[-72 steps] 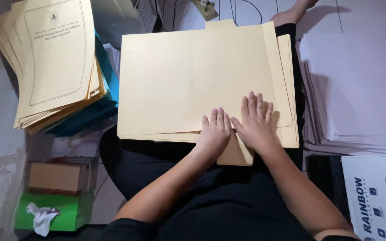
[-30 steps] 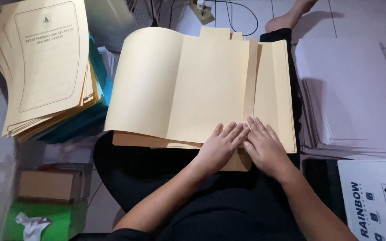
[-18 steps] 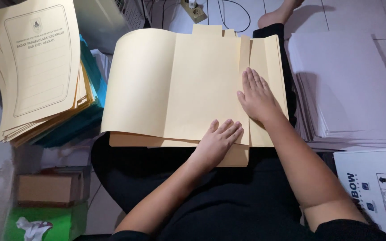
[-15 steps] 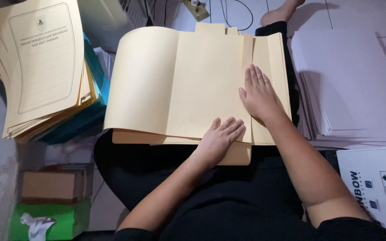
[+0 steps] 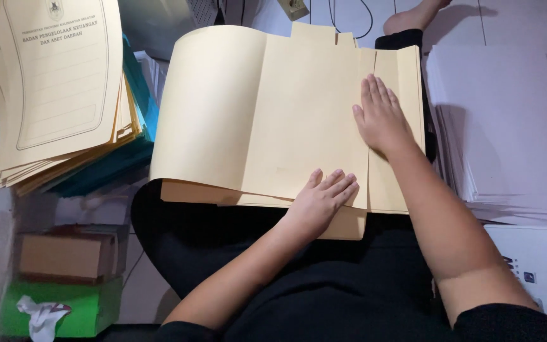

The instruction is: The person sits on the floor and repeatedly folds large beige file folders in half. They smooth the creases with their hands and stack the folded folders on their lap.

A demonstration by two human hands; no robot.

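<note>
Folder on lap, under both hands. Left hand flat, fingers spread, pinning near edge. Right hand flat, pressing right-side crease. Right flap folded over; left flap beyond left hand curled up, unflattened. Printed stack far left.

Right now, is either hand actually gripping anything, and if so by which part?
Nothing is gripped. The left hand presses flat on the large cream card folder's lower edge; the right hand lies flat along its fold line.

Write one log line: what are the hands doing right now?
left hand: flat on folder's lower edge | right hand: flat on crease | manila folder: on lap, left flap curled
</note>
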